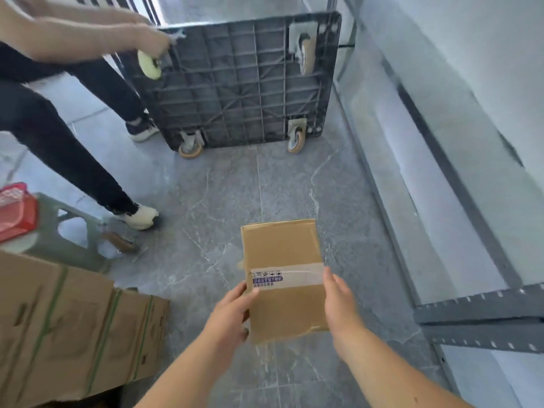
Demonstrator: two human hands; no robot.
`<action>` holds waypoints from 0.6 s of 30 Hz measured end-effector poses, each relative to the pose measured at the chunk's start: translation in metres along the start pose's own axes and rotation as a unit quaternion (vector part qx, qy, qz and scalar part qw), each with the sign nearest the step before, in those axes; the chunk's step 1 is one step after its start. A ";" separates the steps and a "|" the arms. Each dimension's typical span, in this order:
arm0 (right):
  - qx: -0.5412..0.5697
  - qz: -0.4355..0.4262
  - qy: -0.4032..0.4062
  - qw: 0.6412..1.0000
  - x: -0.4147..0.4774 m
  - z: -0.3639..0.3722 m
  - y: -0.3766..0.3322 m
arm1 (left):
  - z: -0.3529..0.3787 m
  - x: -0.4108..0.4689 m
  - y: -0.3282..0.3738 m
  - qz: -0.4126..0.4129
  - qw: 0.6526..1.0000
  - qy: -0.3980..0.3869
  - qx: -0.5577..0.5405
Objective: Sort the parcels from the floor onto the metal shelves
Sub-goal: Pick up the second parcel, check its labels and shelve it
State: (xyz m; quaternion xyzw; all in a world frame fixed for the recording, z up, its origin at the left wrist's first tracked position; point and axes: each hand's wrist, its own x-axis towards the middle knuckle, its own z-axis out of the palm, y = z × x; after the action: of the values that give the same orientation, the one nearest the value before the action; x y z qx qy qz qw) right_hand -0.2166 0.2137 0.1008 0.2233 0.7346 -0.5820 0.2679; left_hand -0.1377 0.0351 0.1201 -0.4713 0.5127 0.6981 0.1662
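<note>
On your near left sit large cartons (73,328) on the floor (206,201), with a green stool (59,231) just beyond them carrying something red (14,210). If you step or swing left while carrying, you could clip those cartons or the stool. Farther left, another person (59,113) is tipping a wheeled platform cart (235,83) upright; judging by how it stands on edge, it could drop or roll toward you, so keep clear of it.

In the middle, you hold one cardboard parcel (282,260) above the floor, its taped band facing up. Your left hand (232,310) curls round the near left edge, thumb on top and fingers underneath. Your right hand (338,301) lies nearly flat against the right side, fingers extended rather than wrapped. That looks like a squeeze between palms more than a firm hold, so the parcel could slip or tilt if you turn quickly.

To the right run the metal shelves (471,313), with a perforated upright close by. Swinging the parcel across could knock its corner on that frame.
</note>
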 end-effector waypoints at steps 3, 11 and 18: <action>0.010 -0.036 -0.006 0.999 -0.037 -0.012 -0.070 | 0.003 -0.059 0.059 0.040 0.999 -0.015 -0.004; 0.016 -0.125 -0.025 0.992 -0.147 -0.052 -0.261 | 0.016 -0.226 0.216 0.134 0.990 -0.046 0.013; -0.003 -0.190 -0.036 0.981 -0.238 -0.088 -0.386 | 0.023 -0.355 0.317 0.228 0.970 -0.071 0.041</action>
State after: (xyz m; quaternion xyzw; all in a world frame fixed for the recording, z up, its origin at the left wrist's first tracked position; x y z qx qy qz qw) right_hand -0.2951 0.2100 0.5560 0.0574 0.7557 -0.6274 0.1791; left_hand -0.1978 0.0117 0.5923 -0.2838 0.6216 0.7278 0.0580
